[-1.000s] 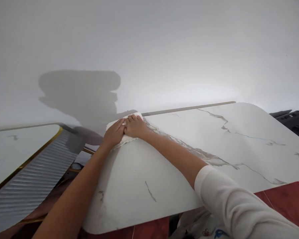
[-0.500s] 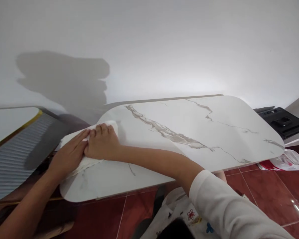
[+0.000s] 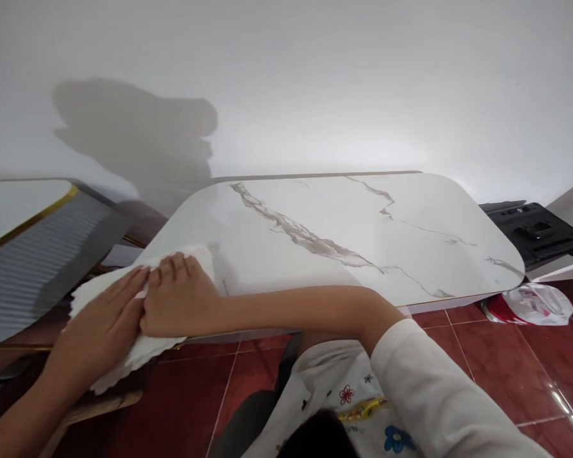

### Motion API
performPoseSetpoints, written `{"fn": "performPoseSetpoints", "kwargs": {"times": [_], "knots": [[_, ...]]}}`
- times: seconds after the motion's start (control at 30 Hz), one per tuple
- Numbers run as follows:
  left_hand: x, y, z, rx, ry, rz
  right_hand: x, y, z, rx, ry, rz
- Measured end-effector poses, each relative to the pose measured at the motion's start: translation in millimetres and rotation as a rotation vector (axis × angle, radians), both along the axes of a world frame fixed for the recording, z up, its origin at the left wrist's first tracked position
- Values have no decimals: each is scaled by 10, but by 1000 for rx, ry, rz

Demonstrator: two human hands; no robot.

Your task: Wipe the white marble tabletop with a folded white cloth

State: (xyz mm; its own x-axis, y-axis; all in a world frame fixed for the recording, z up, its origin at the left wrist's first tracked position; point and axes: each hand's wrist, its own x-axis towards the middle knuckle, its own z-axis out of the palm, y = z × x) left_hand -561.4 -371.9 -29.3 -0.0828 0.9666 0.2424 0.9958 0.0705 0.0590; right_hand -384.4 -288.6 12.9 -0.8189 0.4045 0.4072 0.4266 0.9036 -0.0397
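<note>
A white cloth (image 3: 198,259) is bunched at the near left end of a white marble-patterned tabletop (image 3: 267,254), part of it hanging past the edge. My left hand (image 3: 102,318) presses on the cloth, its fingers held together and pointing up and right. Close against it, my right hand (image 3: 179,296) reaches across from the right with its fingers bent down onto the same cloth. Both hands are closed on the cloth, and their palms are hidden.
To the left stands a second piece of furniture with a gold-edged top (image 3: 28,203) and ribbed side. A black case (image 3: 537,232) sits beyond the table's right end. Below it a clear and red plastic bag (image 3: 530,304) lies on the red tiled floor (image 3: 477,356). A pale wall (image 3: 315,83) rises behind.
Both hands and the cloth have moved left and toward me, to the near left edge of the tabletop. The whole view has shifted slightly.
</note>
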Motion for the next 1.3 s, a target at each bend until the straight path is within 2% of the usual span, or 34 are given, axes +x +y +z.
{"fn": "performPoseSetpoints", "kwargs": {"times": [0.1,0.23,0.4,0.67,0.8,0.93,1.07,1.2,1.3], "knots": [[177,179,80,52,-137,49,1,108,-78,-80,17,4],[314,591,173,50,-187,31,-29,399,-130,-161,83,-34],[273,1178,179,121,-177,-15,-74,889,-135,-177,113,-73],[203,2085,269,151,-385,23,-277,1717,-220,-190,156,-150],[118,2446,289,170,-409,-55,-415,2052,-255,-195,170,-232],[12,2708,306,162,-393,-92,-551,2293,-255,-243,158,-272],[-96,2885,311,150,-388,-104,-652,2421,-234,-263,158,-311],[-145,2945,310,141,-373,-133,-674,2445,-191,-263,135,-329],[-117,2916,324,107,-328,-108,-643,2399,-154,-250,99,-336]]}}
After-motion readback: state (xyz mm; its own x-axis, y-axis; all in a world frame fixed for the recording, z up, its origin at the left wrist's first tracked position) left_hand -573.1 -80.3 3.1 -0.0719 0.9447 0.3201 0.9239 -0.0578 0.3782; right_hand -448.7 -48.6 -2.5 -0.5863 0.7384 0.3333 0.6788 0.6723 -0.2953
